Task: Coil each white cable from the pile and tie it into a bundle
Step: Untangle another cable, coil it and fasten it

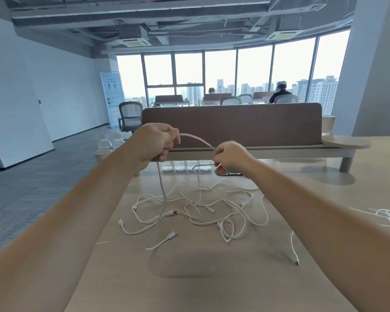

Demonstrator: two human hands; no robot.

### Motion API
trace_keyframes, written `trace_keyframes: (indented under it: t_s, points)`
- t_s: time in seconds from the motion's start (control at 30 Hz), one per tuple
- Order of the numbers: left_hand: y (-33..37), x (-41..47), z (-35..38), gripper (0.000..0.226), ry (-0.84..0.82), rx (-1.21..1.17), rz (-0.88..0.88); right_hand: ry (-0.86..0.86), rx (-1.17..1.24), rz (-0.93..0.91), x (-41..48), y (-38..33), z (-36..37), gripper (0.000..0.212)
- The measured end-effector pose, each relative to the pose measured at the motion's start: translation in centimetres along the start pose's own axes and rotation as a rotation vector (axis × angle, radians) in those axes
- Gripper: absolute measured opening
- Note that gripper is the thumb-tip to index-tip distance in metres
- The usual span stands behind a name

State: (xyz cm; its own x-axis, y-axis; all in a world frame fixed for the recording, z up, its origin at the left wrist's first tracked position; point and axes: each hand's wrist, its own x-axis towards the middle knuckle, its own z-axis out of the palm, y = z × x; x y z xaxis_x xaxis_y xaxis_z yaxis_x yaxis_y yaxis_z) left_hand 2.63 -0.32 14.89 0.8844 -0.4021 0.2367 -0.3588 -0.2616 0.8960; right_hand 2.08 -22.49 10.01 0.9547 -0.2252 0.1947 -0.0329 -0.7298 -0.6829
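Note:
Both hands are raised above the table and share one white cable (pixel 196 138). My left hand (pixel 158 141) grips it in a fist. From there the cable arcs over to my right hand (pixel 229 157), which pinches it. A long tail hangs from my left hand down to the tabletop. Below the hands, a tangled pile of white cables (pixel 203 208) with several plugs is spread over the wooden table (pixel 212 284). One separate cable end (pixel 294 251) lies to the right of the pile.
A brown desk divider (pixel 245 124) stands behind the hands, with a row of water bottles (pixel 185 165) in front of it. A dark phone (pixel 231 174) lies under my right hand. White ties (pixel 387 215) lie at the right. The table edge drops off on the left.

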Motion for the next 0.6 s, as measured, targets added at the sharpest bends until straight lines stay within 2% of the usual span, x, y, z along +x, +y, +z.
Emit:
trace_keyframes:
  t_s: [0.07,0.13,0.23,0.4,0.5,0.6]
  points:
    - [0.0,-0.5,0.2,0.03,-0.057,0.051,-0.039,-0.011,0.11,0.016,0.3,0.9,0.5,0.011]
    - [-0.3,-0.7,0.6,0.026,-0.086,0.076,-0.097,0.126,0.199,-0.013,0.3,0.8,0.6,0.016]
    - [-1.2,-0.4,0.9,0.013,-0.151,0.177,-0.152,0.3,0.31,-0.078,0.3,-0.1,-0.3,0.011]
    - [-1.9,0.0,1.5,0.018,-0.142,0.221,-0.204,0.431,0.145,-0.269,0.1,-0.9,-1.6,0.015]
    - [-1.7,0.3,2.3,0.023,-0.091,0.228,-0.178,0.413,0.068,-0.31,0.2,-1.0,-1.7,0.017]
    - [-0.7,0.7,3.1,0.021,-0.057,0.103,-0.11,0.384,-0.022,-0.345,0.0,-1.1,-1.6,0.017]
